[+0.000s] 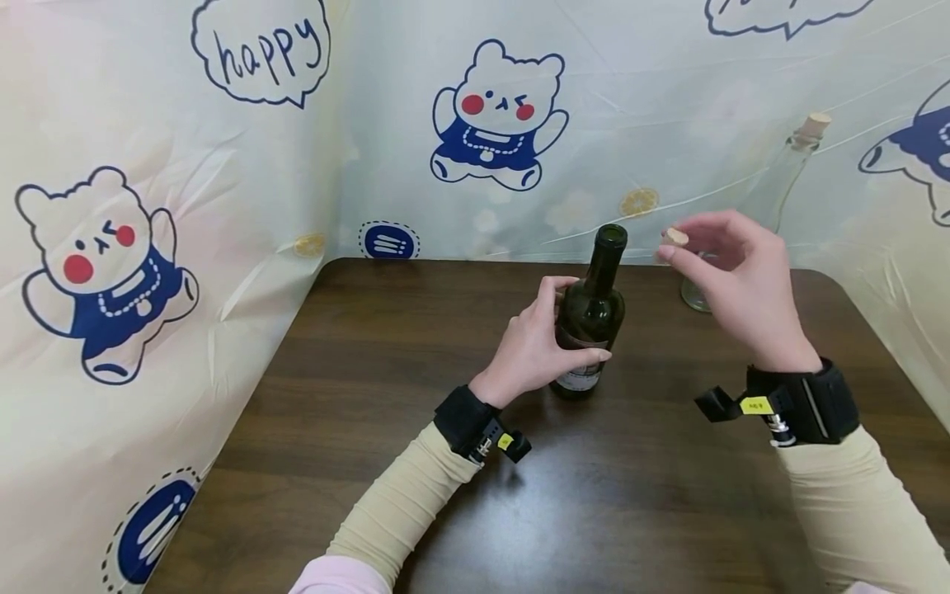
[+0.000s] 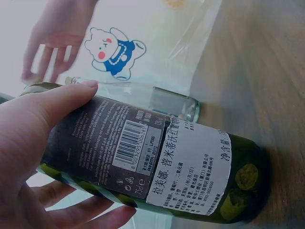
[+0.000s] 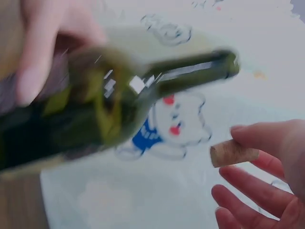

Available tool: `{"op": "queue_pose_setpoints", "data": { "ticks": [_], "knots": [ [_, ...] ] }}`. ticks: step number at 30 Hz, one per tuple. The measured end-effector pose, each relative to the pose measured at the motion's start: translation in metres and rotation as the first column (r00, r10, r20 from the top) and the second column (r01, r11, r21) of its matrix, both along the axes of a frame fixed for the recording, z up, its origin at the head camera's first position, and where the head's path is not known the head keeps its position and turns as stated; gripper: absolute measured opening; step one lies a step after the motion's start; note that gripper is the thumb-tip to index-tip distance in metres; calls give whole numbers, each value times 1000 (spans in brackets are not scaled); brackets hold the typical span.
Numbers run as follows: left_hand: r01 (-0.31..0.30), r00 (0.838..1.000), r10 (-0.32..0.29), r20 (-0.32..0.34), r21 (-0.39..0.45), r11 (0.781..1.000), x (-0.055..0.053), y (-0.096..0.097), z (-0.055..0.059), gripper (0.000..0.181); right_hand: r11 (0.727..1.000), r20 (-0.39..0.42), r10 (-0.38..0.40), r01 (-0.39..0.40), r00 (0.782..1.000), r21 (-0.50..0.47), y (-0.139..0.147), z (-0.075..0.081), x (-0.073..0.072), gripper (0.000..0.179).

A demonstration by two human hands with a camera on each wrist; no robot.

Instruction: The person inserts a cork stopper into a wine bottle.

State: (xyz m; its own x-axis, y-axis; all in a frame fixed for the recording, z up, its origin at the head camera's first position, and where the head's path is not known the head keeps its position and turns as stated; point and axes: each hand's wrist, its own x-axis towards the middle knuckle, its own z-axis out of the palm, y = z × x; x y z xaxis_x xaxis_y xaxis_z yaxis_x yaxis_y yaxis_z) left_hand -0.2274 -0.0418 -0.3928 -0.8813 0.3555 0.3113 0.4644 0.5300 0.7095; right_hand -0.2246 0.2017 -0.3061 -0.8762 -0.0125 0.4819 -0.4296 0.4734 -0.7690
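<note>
Hands apart, left [image 1: 529,348] gripping green bottle [image 1: 591,315], right [image 1: 757,289] pinching cork [image 1: 674,237], gap between, table's far edge [image 1: 445,265] beyond

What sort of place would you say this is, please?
Probably a makeshift indoor recording booth: cartoon-printed sheeting hangs behind and beside the wooden table, and black straps on the person's wrists carry small devices.

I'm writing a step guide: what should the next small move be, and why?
Probably bring the cork over the mouth of the green bottle: the right hand pinches the cork apart from the mouth, to its right in the head view; the mouth looks unplugged, and the left hand grips the bottle's body.
</note>
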Motion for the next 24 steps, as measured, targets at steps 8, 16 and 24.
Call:
{"op": "queue_pose_setpoints", "data": {
  "ticks": [8, 16, 24],
  "knots": [
    [0, 1000, 0, 17, 9, 1000, 0, 1, 1, 99, 981, -62, 105, -114, 993, -155, -24, 33, 3, 35],
    [-2, 1000, 1, 31, 12, 1000, -1, 1, 0, 98, 985, -116, 102, -117, 988, -131, -41, 53, 7, 32],
    [1, 999, -2, 34, 15, 1000, 0, 1, 1, 98, 990, -113, 99, -110, 989, -88, -47, 53, 7, 33]
  ]
}}
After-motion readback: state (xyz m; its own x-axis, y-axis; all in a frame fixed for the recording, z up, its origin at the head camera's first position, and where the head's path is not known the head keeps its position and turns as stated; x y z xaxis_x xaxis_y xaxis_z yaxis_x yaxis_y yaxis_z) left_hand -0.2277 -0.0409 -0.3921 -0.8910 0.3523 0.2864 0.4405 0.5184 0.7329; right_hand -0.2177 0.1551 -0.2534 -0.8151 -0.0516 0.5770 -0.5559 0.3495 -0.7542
